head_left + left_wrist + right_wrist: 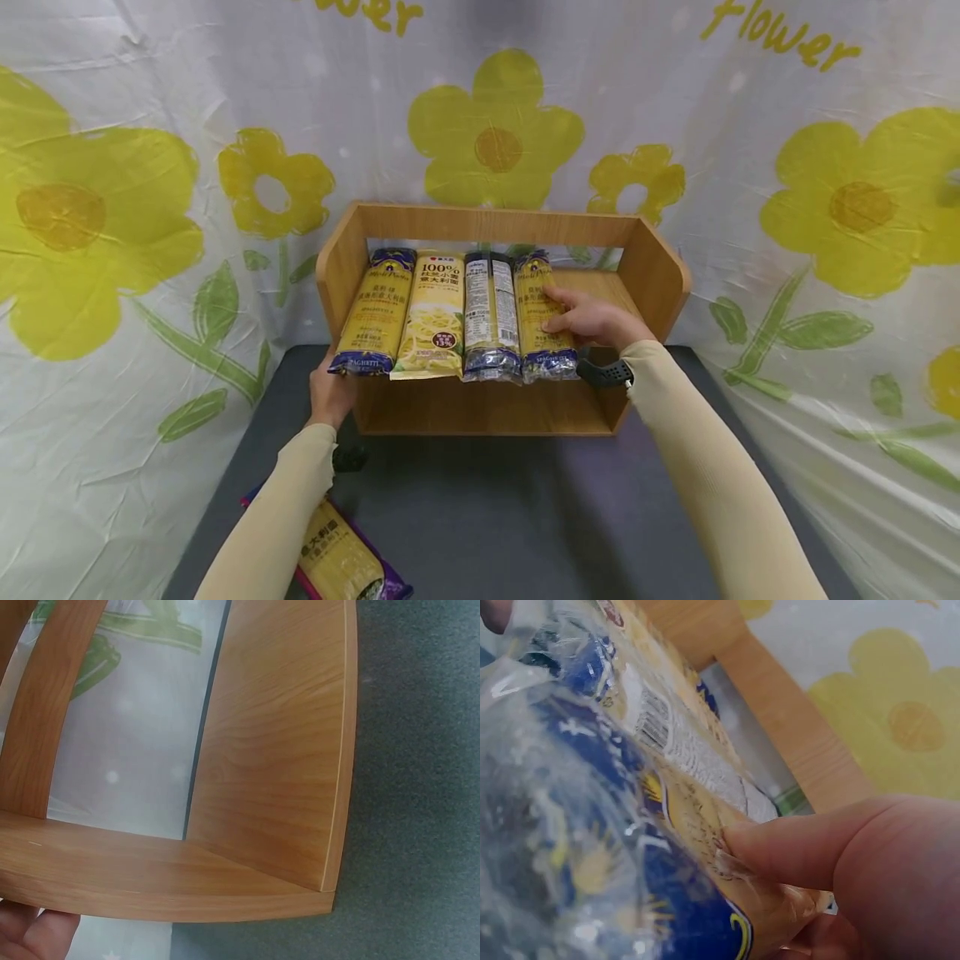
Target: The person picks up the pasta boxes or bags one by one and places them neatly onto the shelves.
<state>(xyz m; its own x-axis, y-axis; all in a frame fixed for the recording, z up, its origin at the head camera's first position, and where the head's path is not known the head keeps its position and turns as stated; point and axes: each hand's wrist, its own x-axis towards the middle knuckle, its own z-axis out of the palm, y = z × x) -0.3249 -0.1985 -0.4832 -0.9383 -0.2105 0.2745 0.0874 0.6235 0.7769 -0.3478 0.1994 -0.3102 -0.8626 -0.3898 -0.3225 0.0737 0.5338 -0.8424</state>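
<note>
Four long packs lie side by side on the upper board of a wooden shelf (487, 212). From the left come a yellow-and-blue spaghetti pack (378, 312), a cream pasta pack (431, 317), a pack with its printed label and barcode up (491, 312), and another yellow-and-blue spaghetti pack (542, 308). My right hand (592, 321) grips this rightmost pack, the thumb (795, 844) across its face and other fingers at its side. My left hand (332, 390) holds the shelf's left side panel (150, 874); part of that hand is hidden. Its fingers (52, 934) touch the panel's outer face.
A purple-edged pasta pack (337, 554) lies on the dark grey table (480, 517), partly under my left forearm. Below the packs is the shelf's lower compartment (480, 408). A white curtain with yellow flowers (498, 150) hangs behind the shelf and along both sides.
</note>
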